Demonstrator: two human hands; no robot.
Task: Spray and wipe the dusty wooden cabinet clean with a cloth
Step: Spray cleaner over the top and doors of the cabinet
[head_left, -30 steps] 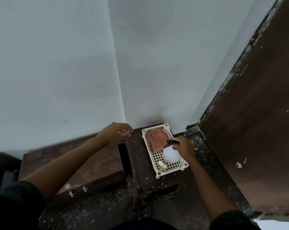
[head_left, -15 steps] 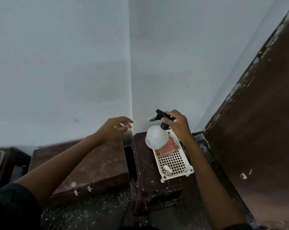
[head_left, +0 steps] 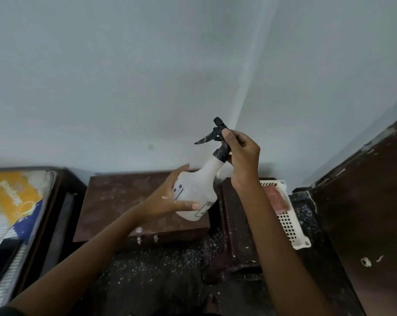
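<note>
I hold a white spray bottle [head_left: 196, 192] with a black trigger head in the air above the low dusty wooden cabinet [head_left: 124, 201]. My right hand [head_left: 243, 153] grips its neck just under the trigger. My left hand [head_left: 168, 197] cups the round body from the left, fingers spread around it. A reddish checked cloth [head_left: 276, 197] lies in the white perforated basket [head_left: 291, 226] on a dark wooden stool [head_left: 231, 220], partly hidden behind my right forearm.
A tall dark wooden panel [head_left: 370, 213] stands at the right. A mattress with an orange label [head_left: 13, 201] lies at the left in a dark frame. The speckled dark floor [head_left: 161, 265] lies in front. Pale walls meet in a corner behind.
My right hand has lifted the bottle higher and leftward out of the basket. My left hand came off the cabinet and now cups the bottle's body. The view shifted left.
</note>
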